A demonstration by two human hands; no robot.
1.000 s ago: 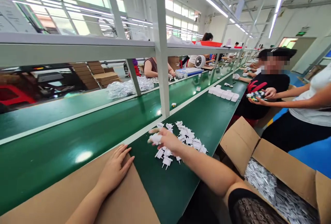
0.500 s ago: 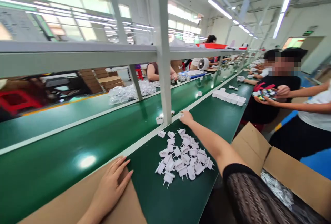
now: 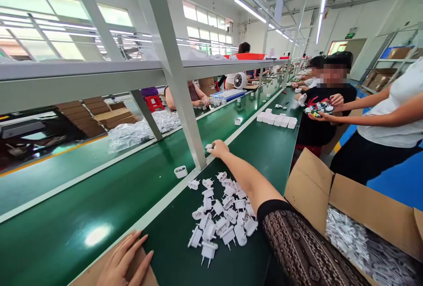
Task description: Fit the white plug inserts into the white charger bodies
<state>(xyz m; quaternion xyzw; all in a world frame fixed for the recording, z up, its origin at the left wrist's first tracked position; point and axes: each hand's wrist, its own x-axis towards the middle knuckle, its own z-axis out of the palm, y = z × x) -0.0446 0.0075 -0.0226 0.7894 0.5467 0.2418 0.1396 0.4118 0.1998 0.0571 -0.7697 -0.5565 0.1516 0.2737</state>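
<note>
My right hand [image 3: 220,148] reaches over the white edge rail beside the shelf post, closed on a small white plastic charger part [image 3: 209,147]; most of that part is hidden by the fingers. On the green table below my right forearm lies a loose pile of white two-pin plug pieces [image 3: 228,215]. My left hand [image 3: 127,261] rests with fingers stretched out on a brown cardboard sheet [image 3: 89,273], left of the pile, holding nothing. A white oval charger housing [image 3: 180,171], its top uncovered with parts inside, stands on the green belt.
The slanting shelf post [image 3: 185,87] rises close to my right hand. Rows of white housings [image 3: 277,119] stand farther along the table. An open carton [image 3: 373,202] of white pieces sits at the right. Co-workers are across the belt and at right, one holding small coloured parts [image 3: 319,109].
My right hand has reached onto the belt side and now holds a white part near the post. The view has swung right. My left hand stays on the cardboard.
</note>
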